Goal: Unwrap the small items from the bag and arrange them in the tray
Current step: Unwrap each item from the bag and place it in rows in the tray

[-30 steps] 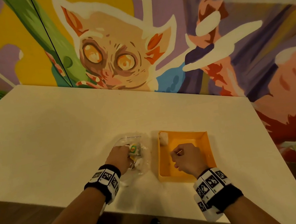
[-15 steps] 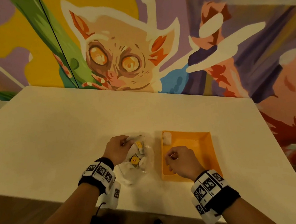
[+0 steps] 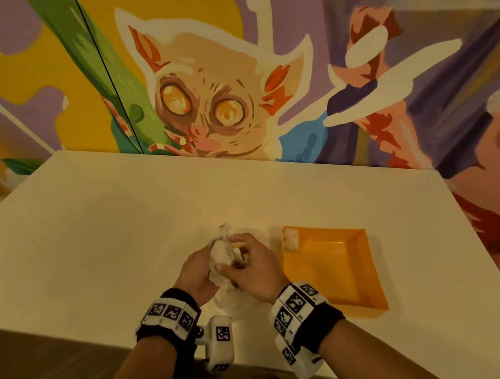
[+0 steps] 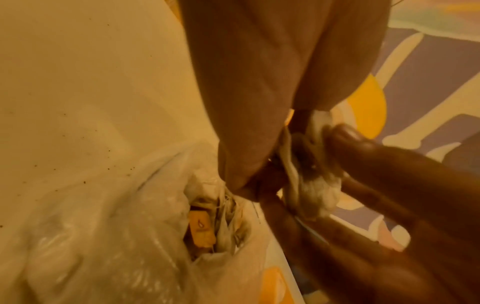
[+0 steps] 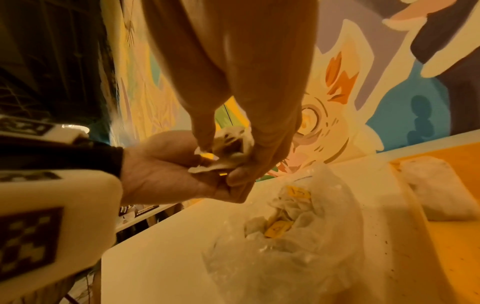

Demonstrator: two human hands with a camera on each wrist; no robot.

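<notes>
A small white wrapped item [image 3: 219, 253] with a yellow tag is held up between both hands, just above the clear plastic bag [image 3: 229, 300]. My left hand [image 3: 201, 267] cradles and pinches it from the left; my right hand [image 3: 240, 264] pinches its wrapper [image 5: 228, 148] from the right. In the left wrist view the wrapper [image 4: 318, 185] looks crumpled between the fingertips. The bag [image 5: 285, 226] lies open on the table with more white items and yellow tags [image 4: 200, 228] inside. The orange tray [image 3: 339, 273] sits to the right, with one white item [image 3: 291, 238] in its far left corner.
The white table [image 3: 106, 240] stretches to the left and back, up to a painted mural wall [image 3: 199, 100]. Its near edge runs just under my wrists. The tray [image 5: 454, 246] lies close to the bag's right side.
My right hand left the tray and moved left to meet the left hand. The left hand let go of the bag's edge, and both now hold one white item above the bag.
</notes>
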